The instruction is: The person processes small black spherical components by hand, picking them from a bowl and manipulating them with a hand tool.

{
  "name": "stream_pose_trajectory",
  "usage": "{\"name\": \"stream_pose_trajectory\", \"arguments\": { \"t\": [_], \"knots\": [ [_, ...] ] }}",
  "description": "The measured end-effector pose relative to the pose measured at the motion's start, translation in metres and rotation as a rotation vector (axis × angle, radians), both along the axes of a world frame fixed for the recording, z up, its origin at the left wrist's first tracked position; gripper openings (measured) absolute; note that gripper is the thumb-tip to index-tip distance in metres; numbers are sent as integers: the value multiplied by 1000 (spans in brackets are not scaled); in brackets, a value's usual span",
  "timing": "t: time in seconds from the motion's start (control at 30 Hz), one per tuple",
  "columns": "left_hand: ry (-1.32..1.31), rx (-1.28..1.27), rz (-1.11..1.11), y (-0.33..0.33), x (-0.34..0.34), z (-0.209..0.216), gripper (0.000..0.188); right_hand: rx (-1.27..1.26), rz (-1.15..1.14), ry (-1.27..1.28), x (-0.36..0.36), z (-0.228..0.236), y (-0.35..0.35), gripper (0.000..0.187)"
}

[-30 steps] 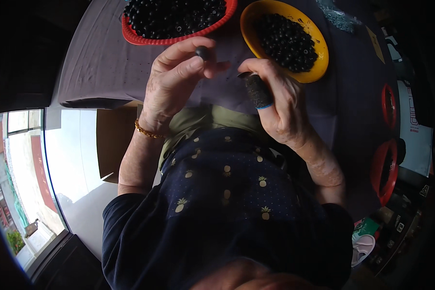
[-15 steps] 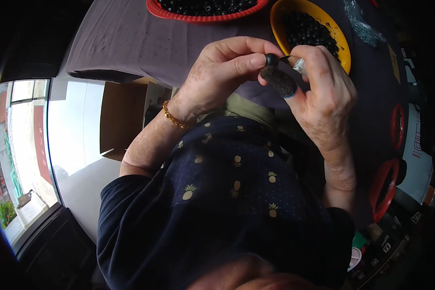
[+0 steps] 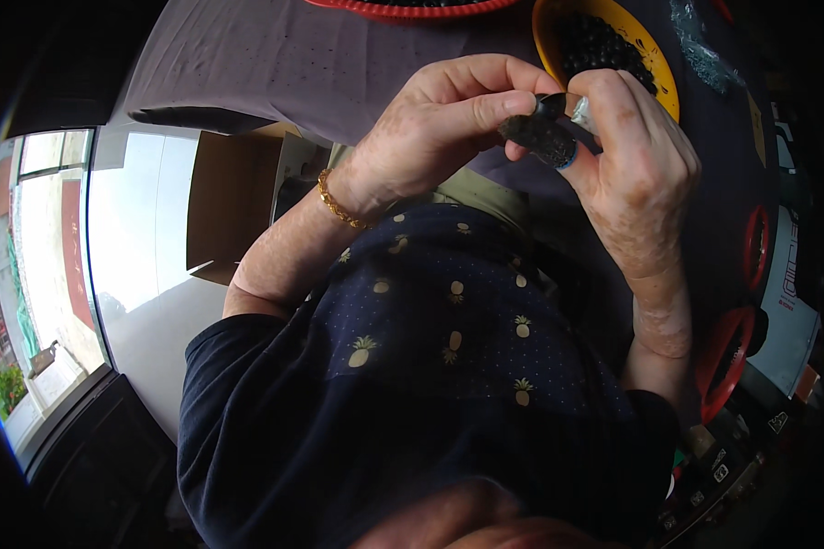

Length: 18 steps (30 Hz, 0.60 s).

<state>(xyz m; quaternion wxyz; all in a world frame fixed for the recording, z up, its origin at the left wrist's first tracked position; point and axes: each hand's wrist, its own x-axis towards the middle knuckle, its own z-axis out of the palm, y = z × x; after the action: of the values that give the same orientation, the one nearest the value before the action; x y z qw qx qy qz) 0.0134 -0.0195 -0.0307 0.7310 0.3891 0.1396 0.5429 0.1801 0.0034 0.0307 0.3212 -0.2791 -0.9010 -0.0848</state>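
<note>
A: Head view, looking down. Left hand (image 3: 435, 128) raised in front of the chest, fingers (image 3: 485, 110) curled together, thumb and forefinger tips pinched on the upper left end of a small dark tool (image 3: 542, 135).

B: And the right hand (image 3: 636, 169)?

A: Wrapped round the same tool from the right side. Forefinger arched over the top, the other fingers closed behind it. Both hands clamped on it, touching each other at the tips.

B: Which way does the tool lie?

A: Long axis slanted, upper left to lower right. A blue tip shows at the lower right end, against the right palm. A small glossy dark bit sits at the top, between the two forefingers; cannot tell whether it is part of the tool or a separate piece.

B: Where is it relative to the table (image 3: 275, 64)?

A: Held up in the air, near the table edge, below and just left of the yellow bowl (image 3: 547, 37). Table wears a grey cloth.

B: Counts?

A: One tool. One yellow bowl with small dark pieces (image 3: 595, 46) in it, too many to count. One red tray (image 3: 403, 9), only its near rim in frame. Two red rings (image 3: 755, 247) at the right edge. One gold bracelet (image 3: 337, 203) on the left wrist.
</note>
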Motion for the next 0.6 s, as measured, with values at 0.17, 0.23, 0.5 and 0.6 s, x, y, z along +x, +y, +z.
{"name": "stream_pose_trajectory", "arguments": {
  "t": [0.17,0.23,0.5,0.6],
  "knots": [
    [22,20,8,0,1,0,28,-36,23,-8,3,0,0,34],
    [47,15,10,-1,0,4,28,-38,26,-16,4,0,0,34],
    [94,23,4,-3,-1,10,26,-75,21,-53,4,5,-2,34],
    [73,-7,7,-3,0,10,26,-90,36,-12,-2,8,-5,33]
  ]
}}
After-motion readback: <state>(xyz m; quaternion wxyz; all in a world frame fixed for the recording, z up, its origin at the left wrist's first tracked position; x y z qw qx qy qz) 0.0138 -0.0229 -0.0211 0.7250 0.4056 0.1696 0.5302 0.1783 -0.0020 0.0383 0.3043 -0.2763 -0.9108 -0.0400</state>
